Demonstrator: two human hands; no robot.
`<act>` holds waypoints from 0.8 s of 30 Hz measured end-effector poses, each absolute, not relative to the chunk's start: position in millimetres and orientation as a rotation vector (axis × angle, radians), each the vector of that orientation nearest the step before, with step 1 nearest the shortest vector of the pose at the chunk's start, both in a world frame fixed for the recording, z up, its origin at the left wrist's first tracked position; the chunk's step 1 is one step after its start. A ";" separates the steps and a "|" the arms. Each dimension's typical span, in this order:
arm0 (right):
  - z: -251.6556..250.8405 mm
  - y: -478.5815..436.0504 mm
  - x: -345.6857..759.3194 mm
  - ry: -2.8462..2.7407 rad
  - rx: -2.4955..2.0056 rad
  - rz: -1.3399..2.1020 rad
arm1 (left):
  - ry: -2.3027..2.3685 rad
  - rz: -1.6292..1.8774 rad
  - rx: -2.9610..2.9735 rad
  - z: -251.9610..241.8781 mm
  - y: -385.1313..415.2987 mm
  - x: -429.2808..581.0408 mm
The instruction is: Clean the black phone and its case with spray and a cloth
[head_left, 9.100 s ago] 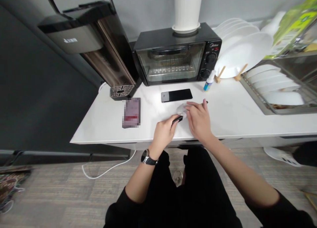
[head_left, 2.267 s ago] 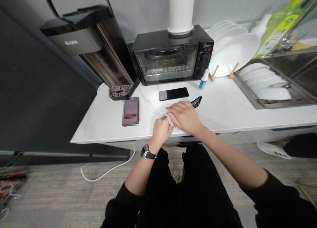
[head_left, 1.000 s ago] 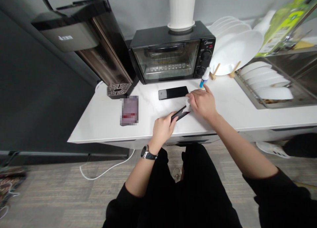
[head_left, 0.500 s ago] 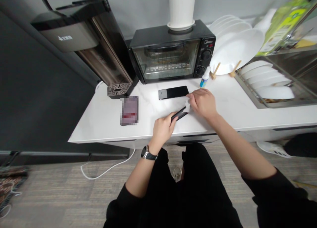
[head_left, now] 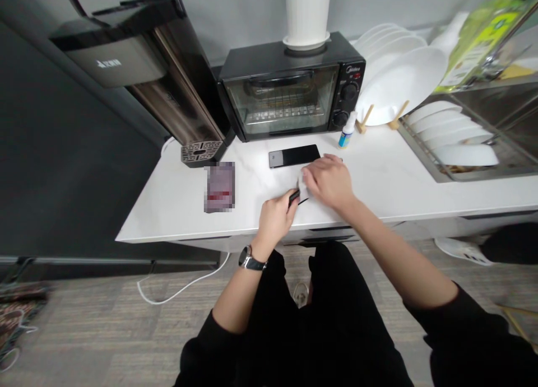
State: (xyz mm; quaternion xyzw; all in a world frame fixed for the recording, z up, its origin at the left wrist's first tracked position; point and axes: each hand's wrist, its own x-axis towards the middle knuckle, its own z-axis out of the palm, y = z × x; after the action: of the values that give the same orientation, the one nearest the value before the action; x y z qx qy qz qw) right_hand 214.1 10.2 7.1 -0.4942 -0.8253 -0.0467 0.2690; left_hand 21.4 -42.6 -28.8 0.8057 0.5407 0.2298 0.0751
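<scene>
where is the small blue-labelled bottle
In the head view, the bottle stands on the counter right of centre, between the toaster oven and the right hand.

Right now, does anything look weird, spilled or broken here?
One thing looks a little odd: the white pot stands on top of the toaster oven, which could get hot. I see no spill, and the small spray bottle stands upright. The black object in the left hand is too covered to check.

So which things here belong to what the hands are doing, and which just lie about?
In use: black object in the left hand; white cloth or tissue in the right hand.

Lying about, apparently: phone, purple item, toaster oven, plates, perhaps the spray bottle.
</scene>
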 end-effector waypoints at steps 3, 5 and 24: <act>7.7 31.4 238.0 -2.096 -1.490 -0.113 | 1.580 0.812 2.391 -24.9 -44.7 25.1; 7.6 24.3 228.7 -2.082 -1.455 -0.111 | 1.602 0.801 2.405 -26.0 -44.2 26.0; 8.7 -10.9 187.3 -2.271 -1.168 -0.094 | 1.660 0.649 2.429 -31.9 -40.2 22.7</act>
State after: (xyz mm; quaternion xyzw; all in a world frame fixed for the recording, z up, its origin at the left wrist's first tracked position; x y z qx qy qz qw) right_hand 187.3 -10.9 8.7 -0.4375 -0.8508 -0.0352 0.2891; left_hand 22.7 -40.2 -31.9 0.8046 0.5499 0.2149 0.0641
